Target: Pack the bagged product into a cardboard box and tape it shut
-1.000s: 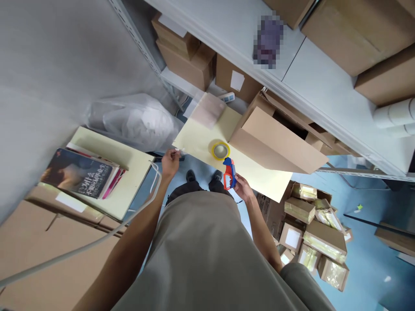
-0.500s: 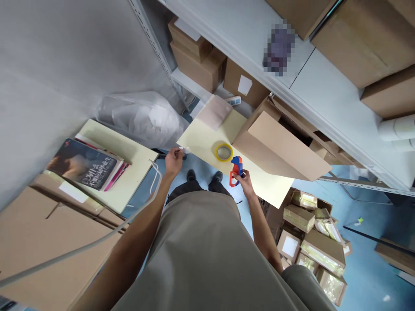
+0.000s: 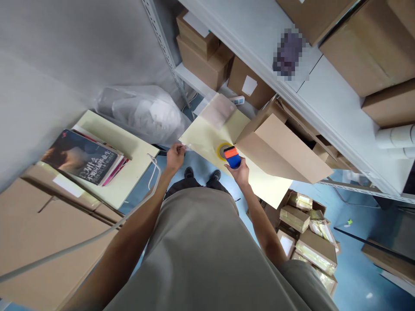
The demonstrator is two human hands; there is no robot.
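Holds a blue-and-orange tool (image 3: 232, 157) in a close grip of the right hand (image 3: 239, 172), before a yellow tape roll (image 3: 221, 151) on the pale worktop (image 3: 272, 192), partly hiding it. Curls the left hand (image 3: 175, 157) near the worktop's corner; no telling whether around a clear scrap (image 3: 188, 147) there. Seems only partway along: tool in hand, but roll apparently yet to be lifted, and large carton (image 3: 285, 149) nearby not closed.
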